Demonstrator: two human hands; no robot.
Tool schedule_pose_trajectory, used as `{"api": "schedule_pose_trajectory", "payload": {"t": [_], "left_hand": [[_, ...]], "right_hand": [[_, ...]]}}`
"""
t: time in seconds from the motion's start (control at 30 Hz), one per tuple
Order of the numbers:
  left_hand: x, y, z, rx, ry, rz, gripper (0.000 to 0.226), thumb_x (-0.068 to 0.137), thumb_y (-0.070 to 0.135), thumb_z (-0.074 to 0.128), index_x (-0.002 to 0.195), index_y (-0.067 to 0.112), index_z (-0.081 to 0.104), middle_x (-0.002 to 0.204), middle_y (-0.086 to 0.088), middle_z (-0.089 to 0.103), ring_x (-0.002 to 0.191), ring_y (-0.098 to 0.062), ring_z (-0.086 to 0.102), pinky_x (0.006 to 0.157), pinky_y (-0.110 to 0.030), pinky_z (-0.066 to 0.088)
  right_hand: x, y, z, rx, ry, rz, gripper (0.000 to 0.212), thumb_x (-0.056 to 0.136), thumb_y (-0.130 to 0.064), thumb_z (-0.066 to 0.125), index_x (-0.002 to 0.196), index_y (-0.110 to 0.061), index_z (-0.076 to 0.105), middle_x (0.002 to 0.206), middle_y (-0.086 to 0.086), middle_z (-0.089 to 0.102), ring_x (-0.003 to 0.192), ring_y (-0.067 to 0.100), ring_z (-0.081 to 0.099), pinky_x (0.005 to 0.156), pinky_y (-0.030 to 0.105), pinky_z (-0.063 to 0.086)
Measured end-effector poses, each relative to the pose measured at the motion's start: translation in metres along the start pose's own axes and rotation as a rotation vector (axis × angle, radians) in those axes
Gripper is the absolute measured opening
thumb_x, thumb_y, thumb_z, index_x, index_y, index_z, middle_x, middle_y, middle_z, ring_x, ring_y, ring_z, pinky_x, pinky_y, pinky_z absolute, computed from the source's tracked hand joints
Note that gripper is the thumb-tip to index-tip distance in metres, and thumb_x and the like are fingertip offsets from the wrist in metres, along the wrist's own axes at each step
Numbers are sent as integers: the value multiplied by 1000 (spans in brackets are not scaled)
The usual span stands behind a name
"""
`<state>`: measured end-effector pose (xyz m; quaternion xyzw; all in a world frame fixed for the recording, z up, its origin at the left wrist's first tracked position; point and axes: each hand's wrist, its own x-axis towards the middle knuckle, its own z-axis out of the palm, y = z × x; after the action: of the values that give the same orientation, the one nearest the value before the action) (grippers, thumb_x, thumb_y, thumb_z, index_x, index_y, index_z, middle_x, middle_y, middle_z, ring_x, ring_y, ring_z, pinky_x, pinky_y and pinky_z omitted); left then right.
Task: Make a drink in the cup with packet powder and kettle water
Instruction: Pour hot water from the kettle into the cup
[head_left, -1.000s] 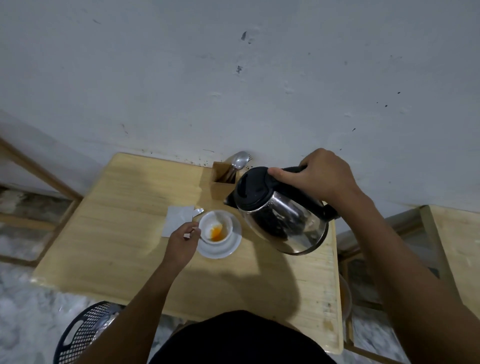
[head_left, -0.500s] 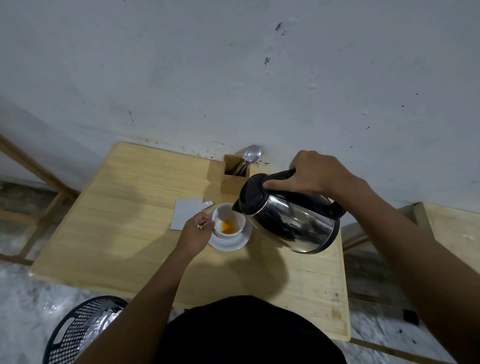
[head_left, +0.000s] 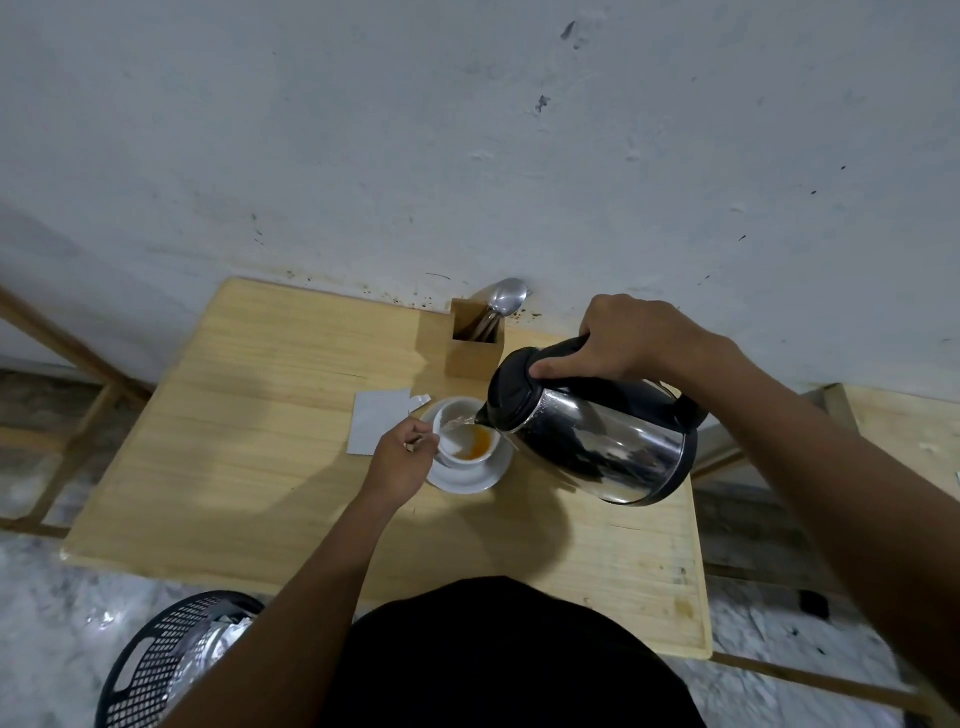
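A white cup (head_left: 457, 446) with orange powder and liquid in its bottom stands on a white saucer (head_left: 478, 480) on the wooden table (head_left: 249, 467). My left hand (head_left: 402, 462) grips the cup at its left side. My right hand (head_left: 631, 338) holds the black handle of a steel kettle (head_left: 597, 436), tilted left with its spout over the cup. A thin stream of water runs from the spout into the cup. An opened silver packet (head_left: 376, 421) lies flat just left of the saucer, with its torn-off corner (head_left: 421, 400) beside it.
A wooden holder (head_left: 475, 348) with spoons (head_left: 506, 301) stands at the table's back edge against the white wall. A black mesh basket (head_left: 171, 670) sits on the floor at lower left. Wooden frames stand on both sides of the table.
The kettle has tipped further toward the cup and its spout has come over the rim; water now flows into the cup. My left hand has stayed on the cup.
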<state>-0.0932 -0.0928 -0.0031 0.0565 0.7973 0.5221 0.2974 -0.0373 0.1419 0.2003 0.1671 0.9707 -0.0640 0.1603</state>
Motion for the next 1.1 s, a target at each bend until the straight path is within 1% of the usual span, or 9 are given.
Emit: {"api": "schedule_pose_trajectory", "payload": {"t": [0.13,0.33,0.4,0.47,0.57,0.67,0.8,1.0,1.1], "left_hand": [[0,1,1,9,8,5,10,93,19,56,100,14,62,90,6,61,74,-13,55,71,-34,48],[-1,0,4,15,29,22,9,93,16,55,95,11,62,87,-2,62,68,-16,53,64,-33,46],[-2,0,4,31,42,33,10,94,16,55,96,10,62,87,-1,62,69,-16,53,63,-30,45],[-3,1,6,53,63,43,11,95,16,53,98,10,62,87,2,60,69,-11,53,62,-25,43],[-4,1,9,77,89,50,14,95,15,52,102,8,62,92,0,60,72,-7,52,61,-19,42],[-4,2,9,81,98,53,15,95,15,52,102,7,62,94,-2,60,71,-6,52,61,-20,42],[-5,3,10,84,105,66,11,95,14,52,99,10,61,91,0,58,71,-6,51,61,-19,42],[-4,3,10,91,110,65,14,94,13,52,102,8,62,90,-2,60,76,-15,53,63,-19,41],[-5,4,11,90,112,60,15,95,14,52,102,7,63,92,-3,61,74,-11,54,62,-21,41]], "right_hand": [[0,3,-2,-3,-4,19,71,64,-86,56,60,-15,52,57,-2,54,55,15,52,52,27,35],[-2,7,-3,6,-8,38,69,64,-85,58,59,-17,45,56,-4,50,53,14,48,52,27,33],[-2,8,-4,7,-7,45,69,64,-85,58,60,-17,45,57,-4,50,54,13,48,52,27,33],[-2,12,-3,1,-4,52,71,63,-86,58,60,-16,46,57,-3,50,54,14,49,53,28,34],[-4,16,-3,-11,-8,60,71,62,-86,58,60,-16,47,59,-3,51,56,15,50,54,28,35],[-6,18,-3,-14,-9,61,71,62,-86,58,60,-16,47,59,-3,51,55,14,49,54,28,35],[-10,21,-3,-19,-18,64,70,63,-86,57,60,-18,44,59,-4,49,55,13,47,54,28,34],[-15,23,-2,-18,-6,64,71,63,-86,58,60,-16,46,58,-3,52,54,14,49,53,27,33],[-16,23,-1,-18,-4,57,71,63,-86,57,60,-16,47,58,-3,52,54,14,49,54,27,35]]}}
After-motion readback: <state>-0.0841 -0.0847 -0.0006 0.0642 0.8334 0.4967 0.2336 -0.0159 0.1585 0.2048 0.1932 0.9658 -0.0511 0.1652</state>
